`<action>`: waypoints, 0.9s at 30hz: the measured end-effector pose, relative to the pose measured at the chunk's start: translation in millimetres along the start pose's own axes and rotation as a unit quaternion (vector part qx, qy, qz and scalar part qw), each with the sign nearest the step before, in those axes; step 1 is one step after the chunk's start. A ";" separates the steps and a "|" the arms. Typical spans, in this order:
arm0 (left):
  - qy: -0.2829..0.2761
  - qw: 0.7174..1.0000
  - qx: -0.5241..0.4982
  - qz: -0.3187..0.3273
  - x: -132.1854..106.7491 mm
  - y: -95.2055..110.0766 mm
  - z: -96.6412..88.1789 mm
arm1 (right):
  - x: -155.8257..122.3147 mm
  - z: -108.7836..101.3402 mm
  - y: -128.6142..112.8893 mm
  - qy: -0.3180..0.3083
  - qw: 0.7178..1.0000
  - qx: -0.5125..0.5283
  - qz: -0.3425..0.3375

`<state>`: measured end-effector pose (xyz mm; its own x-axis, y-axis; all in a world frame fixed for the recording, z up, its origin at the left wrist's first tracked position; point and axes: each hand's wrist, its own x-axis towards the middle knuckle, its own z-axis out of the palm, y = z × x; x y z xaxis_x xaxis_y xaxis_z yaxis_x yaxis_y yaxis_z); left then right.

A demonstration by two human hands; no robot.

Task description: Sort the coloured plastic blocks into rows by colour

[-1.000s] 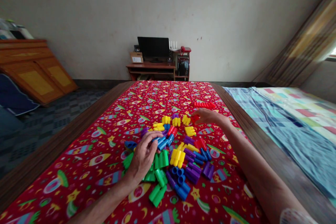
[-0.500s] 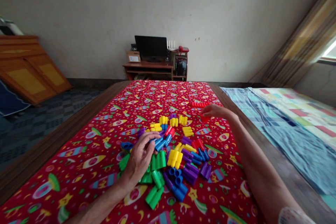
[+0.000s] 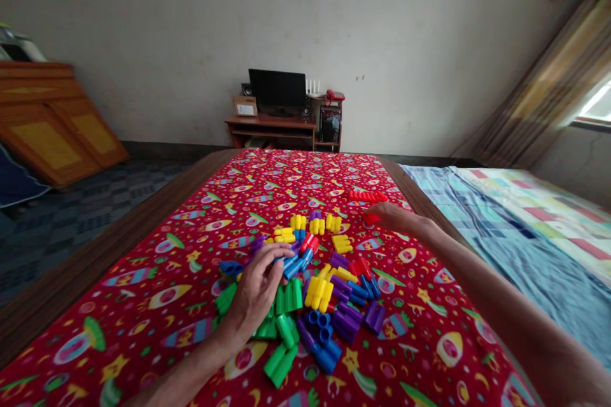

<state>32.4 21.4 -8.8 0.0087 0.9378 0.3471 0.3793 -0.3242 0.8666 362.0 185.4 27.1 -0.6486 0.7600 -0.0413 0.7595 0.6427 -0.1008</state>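
My left hand (image 3: 255,289) reaches into the pile from the left, its fingers and thumb curled round a blue block (image 3: 291,263). The fingers hide part of this block. Toward the far right, my right hand (image 3: 397,216) grips a red block (image 3: 370,219) low over the cloth, with the fingertips partly hidden. Just beyond it lies a row of joined red blocks (image 3: 366,196). Green blocks (image 3: 289,296) lie beside my left hand. To their right are a yellow block (image 3: 319,293) and purple blocks (image 3: 347,320).
A red patterned cloth (image 3: 191,296) covers the long table. Several yellow blocks (image 3: 317,226) sit at the pile's far side. A bed (image 3: 496,235) stands along the right, a wooden cabinet (image 3: 57,133) at the left. A desk (image 3: 272,122) with a monitor (image 3: 277,89) is against the wall.
My right hand has lowered slightly with the red block near the red row, and its forearm has swung outward to the right. My left hand stays at the blue block. The view has shifted slightly.
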 end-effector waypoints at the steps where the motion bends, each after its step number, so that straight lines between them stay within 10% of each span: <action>1: -0.001 1.000 0.001 -0.001 -0.4 -0.1 0.0 | 2.5 -1.2 0.2 -0.024 0.999 -0.021 -0.003; 16: 0.006 1.000 0.017 0.012 0.2 0.5 -0.4 | 42.4 -35.9 65.8 0.033 0.993 -0.071 0.089; 27: 0.010 0.996 0.057 0.062 0.6 -0.8 -2.0 | 53.8 -29.2 62.5 0.041 0.996 -0.056 0.052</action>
<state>30.3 21.9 -8.6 0.0449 0.8881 0.4575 0.4797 -0.4209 0.7699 376.1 269.2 47.6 -0.5635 0.8253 0.0370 0.8261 0.5635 0.0118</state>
